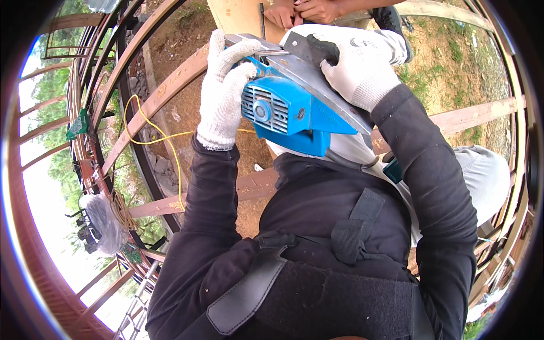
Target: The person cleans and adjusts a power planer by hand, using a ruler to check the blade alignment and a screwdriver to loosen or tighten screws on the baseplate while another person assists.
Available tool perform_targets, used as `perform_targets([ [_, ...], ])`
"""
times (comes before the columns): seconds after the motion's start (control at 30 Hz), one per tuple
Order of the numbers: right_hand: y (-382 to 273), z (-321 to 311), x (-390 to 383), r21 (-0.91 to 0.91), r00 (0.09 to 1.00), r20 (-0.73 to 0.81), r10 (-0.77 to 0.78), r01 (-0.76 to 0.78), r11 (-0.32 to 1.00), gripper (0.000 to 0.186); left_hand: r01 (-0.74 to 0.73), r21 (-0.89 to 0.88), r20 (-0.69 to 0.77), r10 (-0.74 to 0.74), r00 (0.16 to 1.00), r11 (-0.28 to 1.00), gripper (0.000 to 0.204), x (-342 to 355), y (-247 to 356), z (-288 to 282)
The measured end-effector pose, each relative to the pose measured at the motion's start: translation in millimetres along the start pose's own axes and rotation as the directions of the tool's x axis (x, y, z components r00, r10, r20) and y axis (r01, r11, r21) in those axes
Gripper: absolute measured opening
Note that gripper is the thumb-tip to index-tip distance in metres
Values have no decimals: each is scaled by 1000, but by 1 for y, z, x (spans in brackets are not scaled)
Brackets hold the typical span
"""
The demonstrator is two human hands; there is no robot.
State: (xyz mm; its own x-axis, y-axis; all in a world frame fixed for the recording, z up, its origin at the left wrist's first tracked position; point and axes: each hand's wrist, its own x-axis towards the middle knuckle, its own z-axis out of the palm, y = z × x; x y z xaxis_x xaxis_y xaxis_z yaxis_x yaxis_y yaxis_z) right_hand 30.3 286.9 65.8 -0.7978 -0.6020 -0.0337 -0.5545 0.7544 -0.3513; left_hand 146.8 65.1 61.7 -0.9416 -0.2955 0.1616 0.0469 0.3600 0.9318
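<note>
A blue electric planer (280, 105) lies tilted over my lap, its vented housing toward me and its long metal base (323, 90) along the far side. My left hand (221, 93), in a white knit glove, grips the planer's left end, fingers curled near the top of the housing. My right hand (357, 68), also gloved, is closed around a black part (317, 48) at the far edge of the metal base, beside a dark plate with holes; whether that part is loose or attached I cannot tell.
A co-worker's bare hands (300, 14) are beyond the planer, near a pale board (238, 14) and a dark rod (262, 17). Wooden beams (150, 99) cross over dirt ground. A yellow cord (175, 158) runs on the left, with a plastic-covered bundle (102, 226) farther out.
</note>
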Motion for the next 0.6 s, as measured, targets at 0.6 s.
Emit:
perform_targets([
  [0.6, 25, -2, -4, 115, 999, -45, -14, 20, 993, 40, -20, -1, 51, 20, 998, 1000, 33, 4, 15, 14],
])
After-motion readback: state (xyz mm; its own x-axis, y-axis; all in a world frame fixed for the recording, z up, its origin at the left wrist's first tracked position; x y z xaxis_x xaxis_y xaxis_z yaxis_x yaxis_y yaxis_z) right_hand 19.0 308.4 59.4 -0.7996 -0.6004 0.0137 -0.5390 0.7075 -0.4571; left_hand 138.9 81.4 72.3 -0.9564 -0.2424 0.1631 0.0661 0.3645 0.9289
